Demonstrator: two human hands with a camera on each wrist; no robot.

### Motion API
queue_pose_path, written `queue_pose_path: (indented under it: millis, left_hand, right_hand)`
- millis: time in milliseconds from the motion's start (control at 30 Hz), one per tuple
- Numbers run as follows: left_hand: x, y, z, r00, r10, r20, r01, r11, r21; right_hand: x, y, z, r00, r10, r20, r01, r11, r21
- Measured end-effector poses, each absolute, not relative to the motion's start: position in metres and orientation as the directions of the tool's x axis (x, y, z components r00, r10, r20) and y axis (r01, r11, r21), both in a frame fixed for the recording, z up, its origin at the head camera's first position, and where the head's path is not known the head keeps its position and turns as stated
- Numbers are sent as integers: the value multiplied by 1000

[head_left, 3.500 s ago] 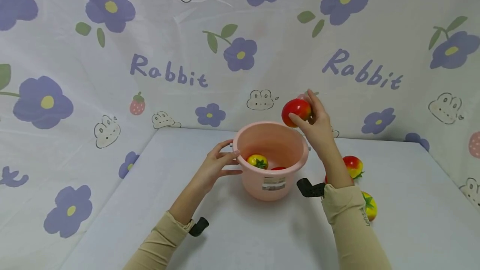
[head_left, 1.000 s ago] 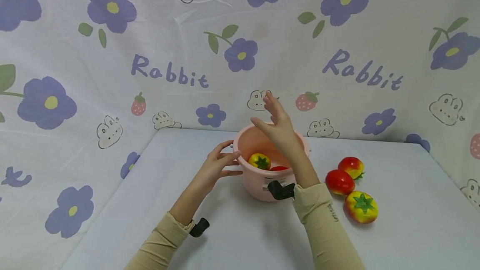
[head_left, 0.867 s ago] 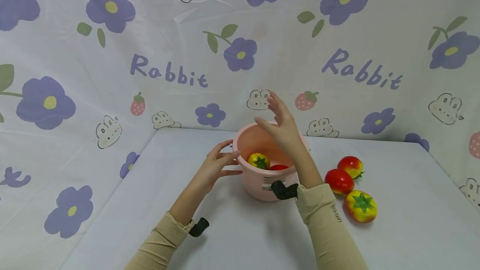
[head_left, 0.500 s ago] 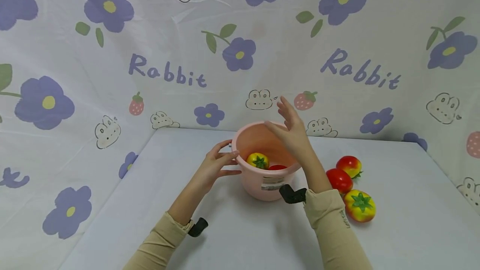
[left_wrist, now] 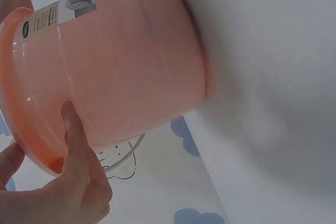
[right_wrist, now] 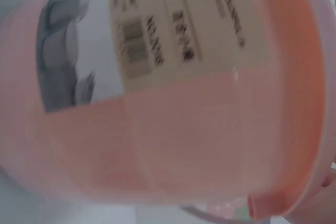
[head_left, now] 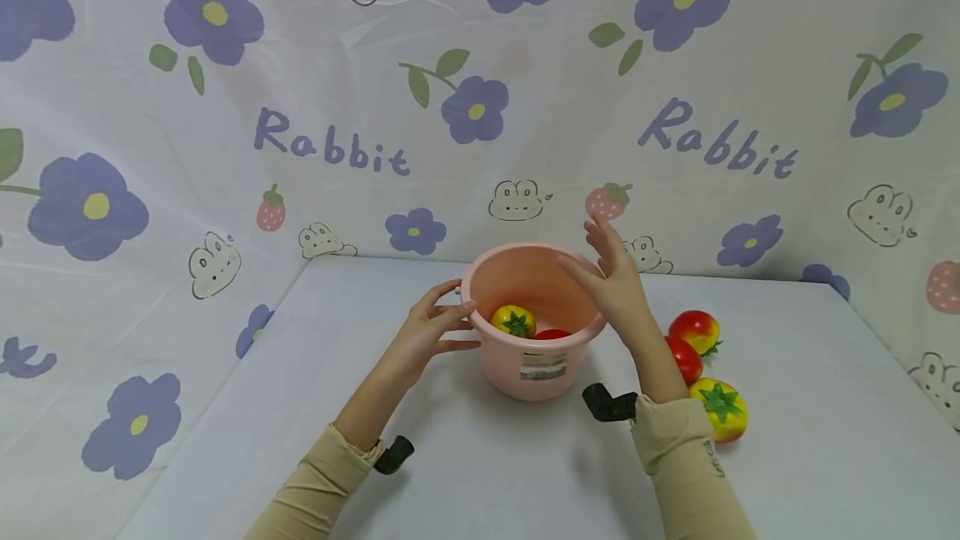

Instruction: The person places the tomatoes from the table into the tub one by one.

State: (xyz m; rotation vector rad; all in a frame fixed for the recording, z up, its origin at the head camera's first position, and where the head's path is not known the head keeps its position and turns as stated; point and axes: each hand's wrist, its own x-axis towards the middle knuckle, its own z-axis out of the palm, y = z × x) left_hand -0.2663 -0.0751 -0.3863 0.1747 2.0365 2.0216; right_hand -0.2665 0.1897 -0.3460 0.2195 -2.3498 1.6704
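A pink plastic bucket (head_left: pixel 498 367) stands upright on the white table. Inside it lie a yellow tomato-like fruit (head_left: pixel 513 320) with a green star-shaped calyx and a red fruit (head_left: pixel 552 334), mostly hidden by the front rim. My left hand (head_left: pixel 422 333) holds the bucket's left rim, one finger over the edge and another finger (left_wrist: pixel 77 129) along the outer wall. My right hand (head_left: pixel 618 286) hovers at the right rim, fingers spread and holding nothing. The right wrist view is filled by the bucket's labelled side (right_wrist: pixel 173 145).
Right of the bucket sits a group of similar fruits: a red-and-yellow one (head_left: pixel 694 331), a red one (head_left: pixel 684 359) partly behind my right forearm, and a yellow one (head_left: pixel 723 411) with a green calyx. A patterned curtain (head_left: pixel 322 65) hangs behind the table.
The red fruit that my right hand held above the bucket is no longer in it. That hand went over the bucket, then moved back right and down. The left hand stays put.
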Motion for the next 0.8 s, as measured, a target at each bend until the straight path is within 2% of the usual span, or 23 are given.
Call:
queue_pose_path:
  millis: [300,800]
  left_hand:
    - [-267,-73,-387,-957,271,-104,-97,40,994]
    - [-269,-72,-387,-958,264,-108,-100,44,994]
  right_hand:
    - [-266,214,-361,-961,82,264,-208,417,-885]
    - [-250,255,-385,-963,223,148,-58,369,-928]
